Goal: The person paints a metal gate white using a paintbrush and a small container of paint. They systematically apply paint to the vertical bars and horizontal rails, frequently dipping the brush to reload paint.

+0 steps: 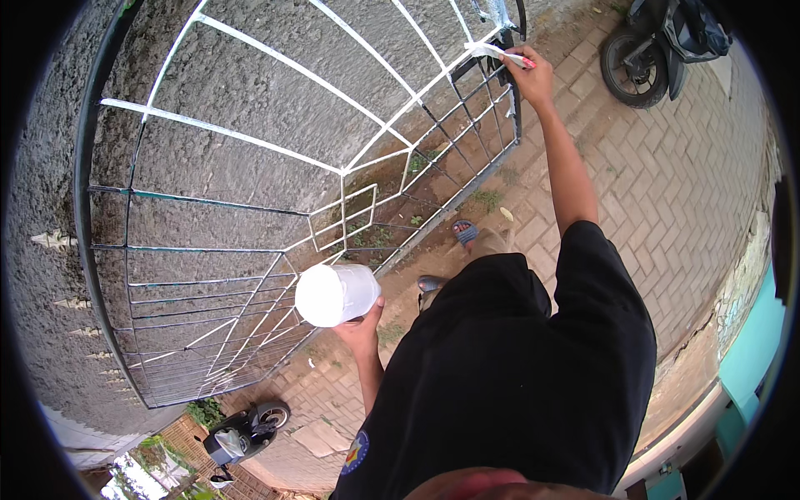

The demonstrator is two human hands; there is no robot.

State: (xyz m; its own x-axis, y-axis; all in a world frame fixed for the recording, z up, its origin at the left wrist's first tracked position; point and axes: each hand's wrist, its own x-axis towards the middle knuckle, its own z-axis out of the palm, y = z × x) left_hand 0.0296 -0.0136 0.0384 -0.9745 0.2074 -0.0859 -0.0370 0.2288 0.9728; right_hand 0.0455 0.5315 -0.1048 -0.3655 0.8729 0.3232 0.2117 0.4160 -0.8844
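Note:
At the upper right, my right hand [530, 74] grips the red-tipped handle of a paintbrush [500, 52]; its white-coated head lies against a bar near the end of the metal gate [256, 49]. My left hand [362, 328] supports a translucent plastic container [359, 290] from below, in front of the gate's lower bars. The container's round face looks bright white; whether this is paint or a lid I cannot tell. Several gate bars are white, while others are dark with bluish-green patches. The thick outer frame is dark.
A rough grey wall [250, 150] stands behind the gate. Herringbone paving [650, 187] and a soil strip with weeds lie beside it. One motorcycle [644, 56] is parked at the upper right, another [244, 434] at the lower left. My sandalled feet are near the gate's lower edge.

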